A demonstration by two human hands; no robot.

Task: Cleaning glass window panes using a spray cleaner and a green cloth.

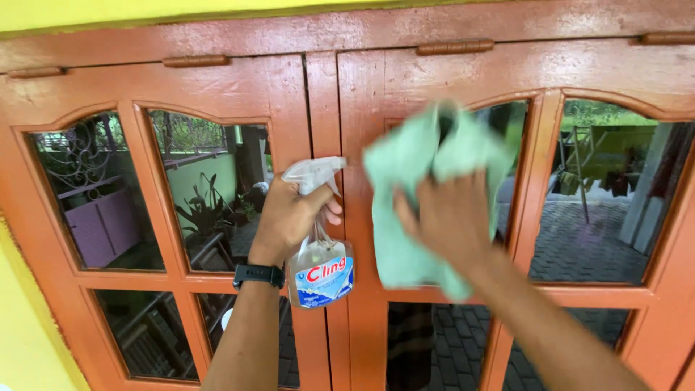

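My left hand [289,217] grips a clear spray bottle [321,268] with a white trigger head and a blue and red label, held upright in front of the window's centre post. A black band sits on that wrist. My right hand [449,217] presses a pale green cloth [405,210] flat against a glass pane [507,166] of the right window leaf; the hand and cloth are motion-blurred. The cloth covers the upper part of that pane and its frame edge.
An orange-red wooden window frame [326,94] with several arched glass panes fills the view. A yellow wall [22,326] borders it at left and top. The glass reflects plants, a railing, a paved yard and a ladder.
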